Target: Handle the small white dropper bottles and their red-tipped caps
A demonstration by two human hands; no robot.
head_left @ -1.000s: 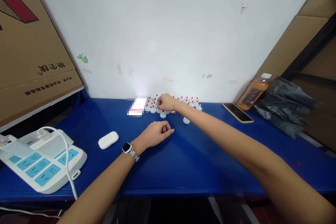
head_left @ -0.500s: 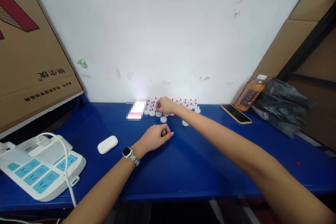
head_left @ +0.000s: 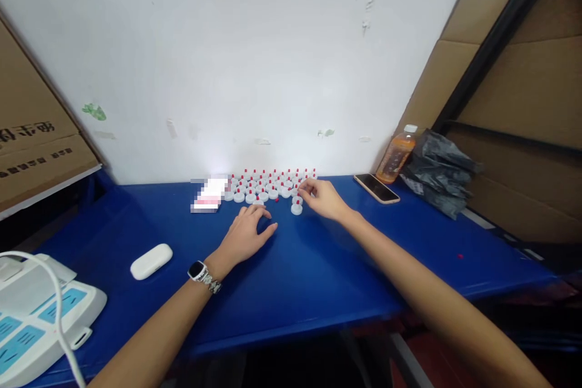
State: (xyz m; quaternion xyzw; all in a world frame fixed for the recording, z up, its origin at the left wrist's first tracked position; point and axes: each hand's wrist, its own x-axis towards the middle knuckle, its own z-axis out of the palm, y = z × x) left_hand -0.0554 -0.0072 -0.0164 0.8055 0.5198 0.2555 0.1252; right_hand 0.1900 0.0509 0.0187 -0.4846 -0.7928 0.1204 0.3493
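Several small white round caps with red tips (head_left: 239, 196) stand in rows on the blue table, close to the wall. My right hand (head_left: 321, 197) is at the right end of the group, thumb and forefinger pinched together. What lies between those fingertips is too small to make out. Just below them stands a front cap (head_left: 296, 208), apart from the main rows. My left hand (head_left: 248, 231) hovers near the front row, palm down, thumb and fingers apart, with nothing in it. Between the hands, a loose red tip (head_left: 277, 199) lies by the caps.
A blurred-out white screen or card (head_left: 211, 194) lies left of the caps. Nearer are a white oval case (head_left: 151, 261) and a power strip (head_left: 86, 309) with a cable. At right lie a phone (head_left: 377, 188), an orange drink bottle (head_left: 396, 154) and a dark plastic bag (head_left: 439, 170).
My right hand has moved from the left part of the caps to their right end. My left hand has spread its fingers and come closer to the front row. The view has turned right.
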